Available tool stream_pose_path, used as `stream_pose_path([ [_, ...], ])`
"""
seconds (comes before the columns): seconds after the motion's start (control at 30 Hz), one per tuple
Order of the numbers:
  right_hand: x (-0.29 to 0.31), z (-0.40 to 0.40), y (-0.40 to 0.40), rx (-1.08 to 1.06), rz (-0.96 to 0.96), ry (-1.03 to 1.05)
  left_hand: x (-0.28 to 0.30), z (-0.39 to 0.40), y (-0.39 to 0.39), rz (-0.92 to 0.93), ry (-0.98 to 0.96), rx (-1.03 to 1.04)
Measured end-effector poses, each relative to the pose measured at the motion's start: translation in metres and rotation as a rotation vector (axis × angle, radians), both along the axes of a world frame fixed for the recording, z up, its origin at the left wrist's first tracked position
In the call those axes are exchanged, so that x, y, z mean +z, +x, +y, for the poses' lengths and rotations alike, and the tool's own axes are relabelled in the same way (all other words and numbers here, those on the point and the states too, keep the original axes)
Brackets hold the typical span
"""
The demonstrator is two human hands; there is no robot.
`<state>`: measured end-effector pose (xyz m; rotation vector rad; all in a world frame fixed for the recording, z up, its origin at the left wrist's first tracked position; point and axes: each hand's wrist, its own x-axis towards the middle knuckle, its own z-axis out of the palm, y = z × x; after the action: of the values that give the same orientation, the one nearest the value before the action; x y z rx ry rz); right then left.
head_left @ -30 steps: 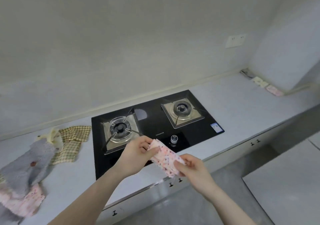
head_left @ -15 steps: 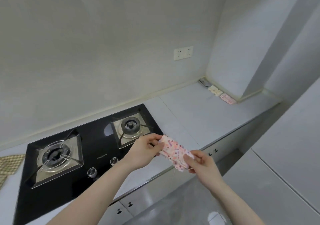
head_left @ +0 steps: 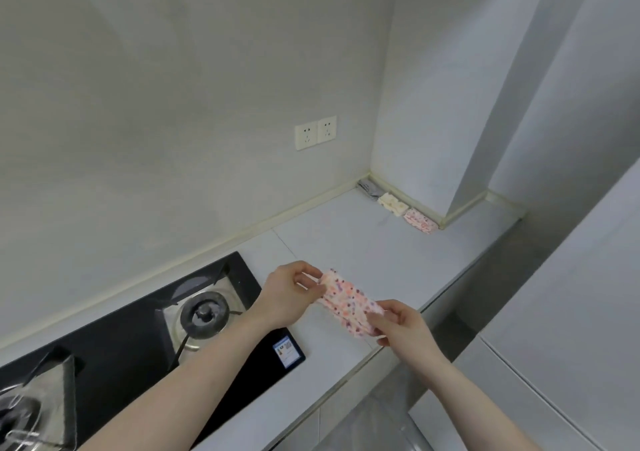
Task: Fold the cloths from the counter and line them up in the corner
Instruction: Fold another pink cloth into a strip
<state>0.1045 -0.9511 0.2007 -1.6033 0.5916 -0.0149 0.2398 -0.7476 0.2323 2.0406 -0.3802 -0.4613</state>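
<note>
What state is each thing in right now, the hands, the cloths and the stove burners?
Left hand: pinches one end of the floral cloth.
Right hand: pinches the other end.
Floral cloth: folded, held above the counter.
Grey cloth: folded, in the corner.
Cream cloth: folded, next in the row.
Pink cloth: folded, end of the row.
Gas burners: no flame visible.

Three folded cloths (head_left: 398,204) line the counter's (head_left: 346,239) far corner, right of the gas hob (head_left: 138,329); wall sockets (head_left: 315,132) sit above.
</note>
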Motion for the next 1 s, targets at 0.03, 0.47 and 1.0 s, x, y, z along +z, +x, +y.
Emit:
stream_pose_path([
  [0.03, -0.002, -0.012, 0.01, -0.023, 0.004, -0.012, -0.004, -0.014, 0.013, 0.007, -0.001, -0.01],
  [0.47, -0.044, -0.163, 0.137, -0.326, 0.144, 0.181, -0.035, -0.132, 0.11, 0.101, 0.075, -0.079],
  [1.0, -0.15, -0.396, 0.245, -0.665, 0.522, 0.161, -0.069, -0.217, 0.19, 0.059, 0.292, -0.063],
])
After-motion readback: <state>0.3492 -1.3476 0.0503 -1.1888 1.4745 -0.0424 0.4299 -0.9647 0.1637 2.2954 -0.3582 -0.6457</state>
